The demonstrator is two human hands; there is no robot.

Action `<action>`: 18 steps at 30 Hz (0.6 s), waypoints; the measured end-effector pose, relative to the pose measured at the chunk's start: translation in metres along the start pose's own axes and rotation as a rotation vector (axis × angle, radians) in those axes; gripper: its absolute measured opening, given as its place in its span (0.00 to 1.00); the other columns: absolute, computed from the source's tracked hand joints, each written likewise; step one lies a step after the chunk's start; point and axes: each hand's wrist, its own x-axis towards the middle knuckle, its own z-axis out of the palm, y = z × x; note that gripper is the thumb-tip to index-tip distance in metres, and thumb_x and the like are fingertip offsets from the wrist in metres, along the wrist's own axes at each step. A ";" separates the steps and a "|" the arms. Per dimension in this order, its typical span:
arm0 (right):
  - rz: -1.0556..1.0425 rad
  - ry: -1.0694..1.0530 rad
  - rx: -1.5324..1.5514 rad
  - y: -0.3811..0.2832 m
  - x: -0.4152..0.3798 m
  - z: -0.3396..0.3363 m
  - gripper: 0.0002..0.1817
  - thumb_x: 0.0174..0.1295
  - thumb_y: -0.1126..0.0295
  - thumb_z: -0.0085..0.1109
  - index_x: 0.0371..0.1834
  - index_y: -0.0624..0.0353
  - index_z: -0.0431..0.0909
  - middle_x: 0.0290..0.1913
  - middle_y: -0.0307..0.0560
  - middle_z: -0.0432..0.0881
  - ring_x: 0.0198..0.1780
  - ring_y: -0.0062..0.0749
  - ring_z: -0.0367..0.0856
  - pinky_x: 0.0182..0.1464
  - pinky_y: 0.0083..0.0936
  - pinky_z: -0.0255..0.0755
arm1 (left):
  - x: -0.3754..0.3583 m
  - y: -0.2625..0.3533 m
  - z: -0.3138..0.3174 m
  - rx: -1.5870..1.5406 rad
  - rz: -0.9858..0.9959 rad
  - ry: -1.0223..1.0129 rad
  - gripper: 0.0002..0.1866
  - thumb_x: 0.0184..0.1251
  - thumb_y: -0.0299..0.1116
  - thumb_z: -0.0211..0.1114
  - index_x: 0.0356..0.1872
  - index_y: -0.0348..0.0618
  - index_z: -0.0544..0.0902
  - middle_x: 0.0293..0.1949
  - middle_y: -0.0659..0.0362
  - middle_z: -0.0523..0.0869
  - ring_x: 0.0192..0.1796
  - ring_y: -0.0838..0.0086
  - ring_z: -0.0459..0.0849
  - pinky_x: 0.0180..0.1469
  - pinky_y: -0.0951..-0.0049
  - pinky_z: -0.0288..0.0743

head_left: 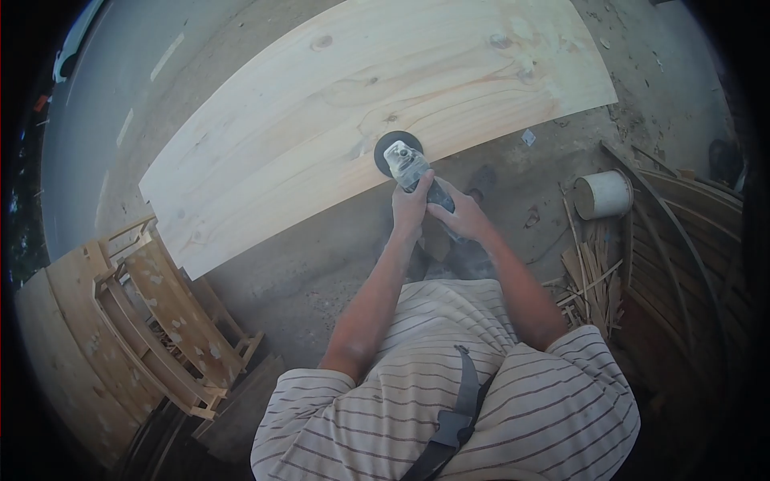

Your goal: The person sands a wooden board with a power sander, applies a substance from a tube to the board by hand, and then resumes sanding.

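Note:
A dusty angle grinder [407, 162] with a round dark disc [387, 154] lies against the near edge of a large pale wooden panel [321, 120]. My left hand [410, 210] is wrapped round the left side of the grinder's body, just behind its head. On the right side, my right hand [459, 210] grips the dark rear body of the same tool. The two hands are close together. Part of the disc's face is hidden under the grinder head.
Wooden frames and boards [172, 305] stand at the lower left. To the right are a white bucket [603, 195] on its side, a pile of thin wood strips [592, 276] and slatted wooden pieces [690, 232]. A cable runs over the dusty ground [297, 276].

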 end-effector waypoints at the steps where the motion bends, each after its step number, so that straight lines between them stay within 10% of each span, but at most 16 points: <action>1: 0.009 -0.033 -0.016 -0.006 -0.001 0.018 0.45 0.69 0.44 0.68 0.83 0.57 0.65 0.67 0.66 0.84 0.69 0.60 0.82 0.69 0.43 0.75 | -0.007 0.001 -0.020 0.011 0.003 0.031 0.27 0.70 0.49 0.78 0.56 0.35 0.86 0.49 0.58 0.90 0.49 0.74 0.87 0.53 0.68 0.81; 10: -0.059 -0.223 -0.299 -0.063 0.029 0.106 0.49 0.67 0.32 0.62 0.82 0.56 0.65 0.59 0.71 0.86 0.63 0.65 0.85 0.65 0.50 0.77 | -0.018 0.003 -0.139 -0.301 -0.006 0.139 0.24 0.77 0.44 0.72 0.62 0.35 0.80 0.52 0.58 0.86 0.50 0.73 0.87 0.52 0.65 0.82; 18: 0.098 -0.072 -0.290 -0.065 0.047 0.023 0.46 0.67 0.32 0.61 0.78 0.55 0.71 0.57 0.67 0.88 0.61 0.64 0.86 0.63 0.51 0.78 | 0.034 0.041 -0.052 -0.175 -0.024 -0.014 0.21 0.74 0.45 0.75 0.55 0.38 0.83 0.45 0.60 0.88 0.44 0.73 0.89 0.47 0.67 0.85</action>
